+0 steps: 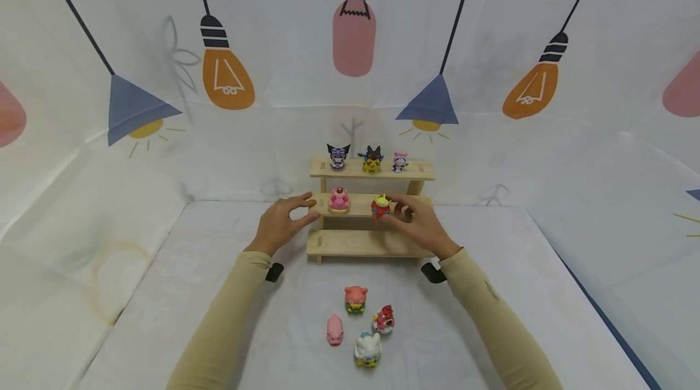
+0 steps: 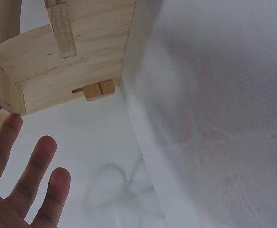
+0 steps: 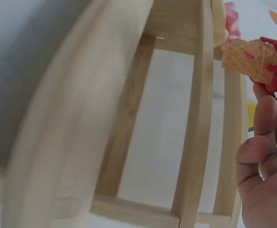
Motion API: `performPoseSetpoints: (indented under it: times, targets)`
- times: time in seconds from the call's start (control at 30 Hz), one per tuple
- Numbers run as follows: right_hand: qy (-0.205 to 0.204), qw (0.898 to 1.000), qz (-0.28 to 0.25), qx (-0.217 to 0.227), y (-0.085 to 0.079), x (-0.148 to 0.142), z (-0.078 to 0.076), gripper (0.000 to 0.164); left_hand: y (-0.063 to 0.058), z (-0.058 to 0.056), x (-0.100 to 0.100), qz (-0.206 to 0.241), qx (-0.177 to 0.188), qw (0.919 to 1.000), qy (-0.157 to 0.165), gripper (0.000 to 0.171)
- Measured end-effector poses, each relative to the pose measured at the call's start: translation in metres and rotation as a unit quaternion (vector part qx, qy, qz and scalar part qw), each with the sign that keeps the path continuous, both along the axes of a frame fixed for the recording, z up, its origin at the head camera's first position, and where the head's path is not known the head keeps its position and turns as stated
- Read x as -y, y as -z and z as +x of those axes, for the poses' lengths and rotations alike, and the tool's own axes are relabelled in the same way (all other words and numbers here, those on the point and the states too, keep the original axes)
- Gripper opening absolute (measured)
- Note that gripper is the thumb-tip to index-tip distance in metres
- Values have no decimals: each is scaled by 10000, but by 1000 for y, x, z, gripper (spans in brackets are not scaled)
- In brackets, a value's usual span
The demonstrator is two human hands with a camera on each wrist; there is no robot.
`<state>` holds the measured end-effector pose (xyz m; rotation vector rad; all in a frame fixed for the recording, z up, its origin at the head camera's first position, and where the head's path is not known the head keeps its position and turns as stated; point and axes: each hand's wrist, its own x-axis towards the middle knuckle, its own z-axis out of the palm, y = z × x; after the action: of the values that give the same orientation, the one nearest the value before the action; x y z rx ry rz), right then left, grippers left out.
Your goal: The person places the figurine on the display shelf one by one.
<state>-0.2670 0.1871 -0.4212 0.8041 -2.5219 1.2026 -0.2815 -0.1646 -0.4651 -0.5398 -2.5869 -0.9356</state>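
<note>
My right hand (image 1: 418,223) pinches a small figurine (image 1: 380,206) with a yellow-green head and red body, just at the middle tier of a wooden shelf (image 1: 372,244). In the right wrist view its base is a waffle cone (image 3: 247,58). My left hand (image 1: 284,220) holds the left end of that tier, thumb at the front and index finger behind; its other fingers (image 2: 38,161) spread out straight. A pink figurine (image 1: 339,201) sits between the hands on the middle tier. Whether the cone touches the wood is unclear.
On the top tier stand a purple-striped figurine (image 1: 338,157), a yellow one with dark ears (image 1: 372,160) and a pink-and-purple one (image 1: 400,162). Nearer me on the white table are an orange-pink figurine (image 1: 356,299), a pink pig (image 1: 335,330), a red-and-white figurine (image 1: 384,319) and a white figurine (image 1: 367,348).
</note>
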Motion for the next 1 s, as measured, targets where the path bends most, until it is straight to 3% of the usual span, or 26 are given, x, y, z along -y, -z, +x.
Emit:
performPoseSetpoints:
  times: [0.4, 1.0]
  targets:
    - [230, 9985, -107, 495, -4, 14, -23, 52, 1, 0, -1, 8, 163, 9999, -17, 46]
    - [147, 9969, -116, 768, -6, 20, -28, 50, 0, 1, 0, 76, 153, 9999, -12, 46]
